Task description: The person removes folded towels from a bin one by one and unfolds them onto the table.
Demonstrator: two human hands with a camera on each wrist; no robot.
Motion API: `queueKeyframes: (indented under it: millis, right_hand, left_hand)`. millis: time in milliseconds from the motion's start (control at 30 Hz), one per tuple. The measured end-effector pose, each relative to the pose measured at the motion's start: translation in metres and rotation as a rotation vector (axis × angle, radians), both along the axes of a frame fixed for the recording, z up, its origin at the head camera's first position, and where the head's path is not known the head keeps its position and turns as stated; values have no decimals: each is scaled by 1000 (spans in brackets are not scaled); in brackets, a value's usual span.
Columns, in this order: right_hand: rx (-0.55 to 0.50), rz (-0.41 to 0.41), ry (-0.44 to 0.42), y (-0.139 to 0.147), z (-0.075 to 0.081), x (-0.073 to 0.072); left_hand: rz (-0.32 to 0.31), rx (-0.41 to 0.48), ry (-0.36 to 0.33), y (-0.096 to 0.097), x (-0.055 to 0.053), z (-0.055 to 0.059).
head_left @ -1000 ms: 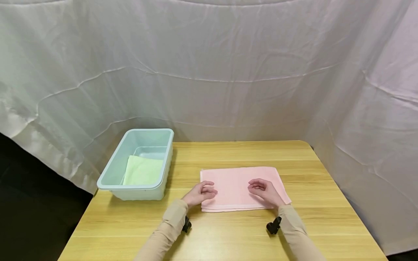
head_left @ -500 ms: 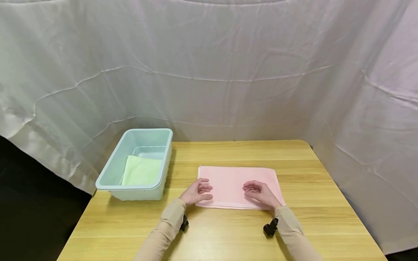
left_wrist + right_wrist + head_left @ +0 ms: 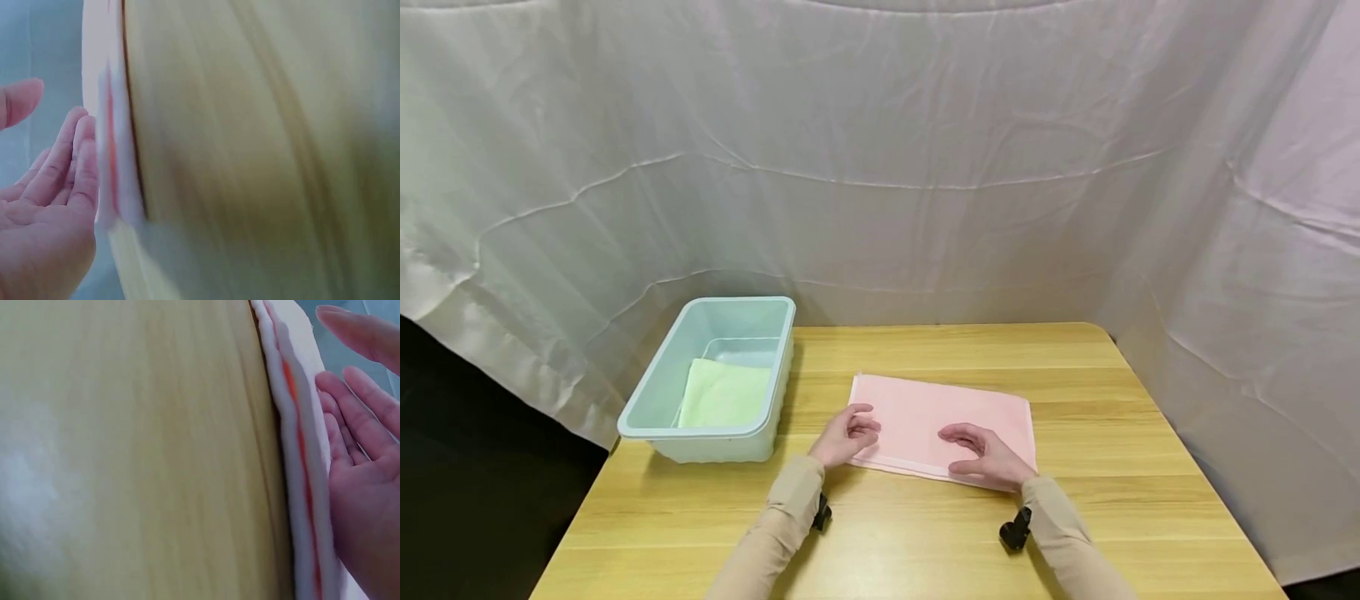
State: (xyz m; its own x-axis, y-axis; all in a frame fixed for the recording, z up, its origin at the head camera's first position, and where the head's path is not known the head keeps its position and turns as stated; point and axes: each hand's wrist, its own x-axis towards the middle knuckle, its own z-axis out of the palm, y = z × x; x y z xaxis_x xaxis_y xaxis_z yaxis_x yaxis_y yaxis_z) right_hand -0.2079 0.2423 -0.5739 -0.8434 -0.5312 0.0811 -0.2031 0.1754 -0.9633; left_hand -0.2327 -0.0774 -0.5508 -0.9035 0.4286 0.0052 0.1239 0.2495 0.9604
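A pink towel (image 3: pixel 917 412), folded into a rectangle, lies slightly askew on the wooden table. My left hand (image 3: pixel 847 436) rests at its left side, fingers loosely bent with the thumb apart. Over the towel's right part lies my right hand (image 3: pixel 988 456), its fingers also relaxed and the thumb spread from them. In the left wrist view the left hand (image 3: pixel 56 184) is beside the layered towel edge (image 3: pixel 129 162), gripping nothing. The right wrist view shows the right hand (image 3: pixel 365 462) against the stacked edge (image 3: pixel 289 434), with no cloth pinched. The undersides of the fingers are partly hidden in the head view.
A light blue plastic bin (image 3: pixel 694 432) stands at the table's left side, holding a folded pale green cloth (image 3: pixel 726 392). The wooden table (image 3: pixel 910 550) extends around the towel. Grey-white curtains (image 3: pixel 880 233) hang behind and at the sides.
The towel has slid to the left and turned clockwise, its right side now nearer to me. Both hands have moved left with it, the right one more. The bin stays put.
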Motion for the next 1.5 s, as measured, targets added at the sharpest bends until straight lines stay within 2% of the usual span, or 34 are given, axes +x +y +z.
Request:
queueKeyframes:
  millis: [67, 267, 467, 567, 667, 767, 900, 1267, 1433, 1500]
  right_hand:
    - [-3, -13, -4, -2, 0, 1]
    - [24, -50, 6, -7, 0, 2]
    - [25, -72, 24, -8, -1, 1]
    - [33, -86, 46, -9, -1, 1]
    - [35, -93, 38, -10, 0, 2]
    - [7, -85, -6, -13, 0, 3]
    - [-46, -57, -88, -16, 0, 7]
    - [-70, 31, -200, -25, 3, 12]
    - [-48, 74, -203, -30, 5, 13]
    - [-24, 89, -176, -30, 7, 11]
  left_hand:
    - [3, -24, -14, 3, 4, 3]
    - [26, -55, -114, 8, 12, 7]
    - [48, -2, -158, 7, 12, 6]
    - [28, -3, -134, 5, 11, 6]
    - [16, -48, -72, 3, 11, 4]
    - [24, -102, -3, 3, 10, 4]
    - [48, -136, 43, 3, 8, 5]
    - [63, -130, 25, 8, -1, 3]
    - [95, -120, 4, 12, -7, 3]
    - [105, -123, 4, 13, -10, 4]
